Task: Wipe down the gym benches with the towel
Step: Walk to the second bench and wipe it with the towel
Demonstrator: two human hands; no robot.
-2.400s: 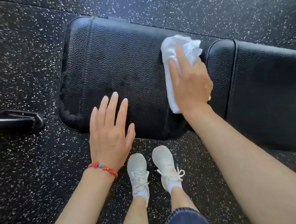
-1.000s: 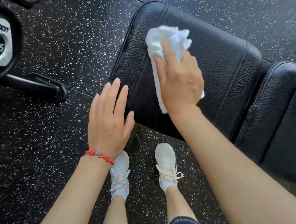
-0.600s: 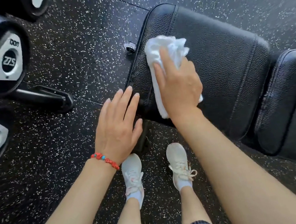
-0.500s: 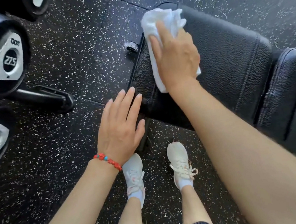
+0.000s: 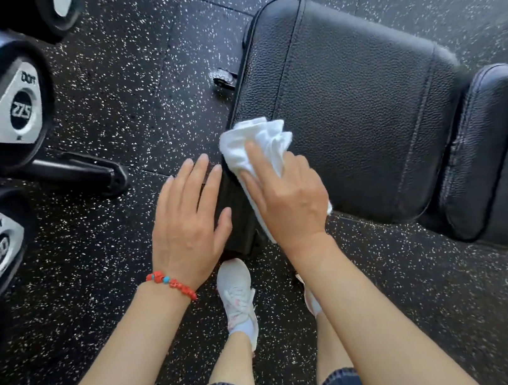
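**Towel at the near corner of the seat pad**

The right hand (image 5: 288, 200) presses the white towel (image 5: 255, 146) onto the near left corner of the black seat pad (image 5: 351, 105), fingers laid over the cloth with the thumb curled round its left edge, grasping it. Bunched towel folds stick out past the fingertips onto the pad; a small bit shows under the heel of the hand at the pad's near edge.

The left hand (image 5: 189, 221) is released, fingers straight and together, flat just beside the pad's left edge over the dark frame below; whether it touches the frame cannot be told. A red bead bracelet (image 5: 170, 284) circles that wrist.

A second pad (image 5: 504, 155) adjoins the seat pad on the right. On the speckled floor (image 5: 130, 79) to the left stand dumbbells (image 5: 16, 109) marked 27.5 and 30. White shoes (image 5: 237, 297) stand below the hands.
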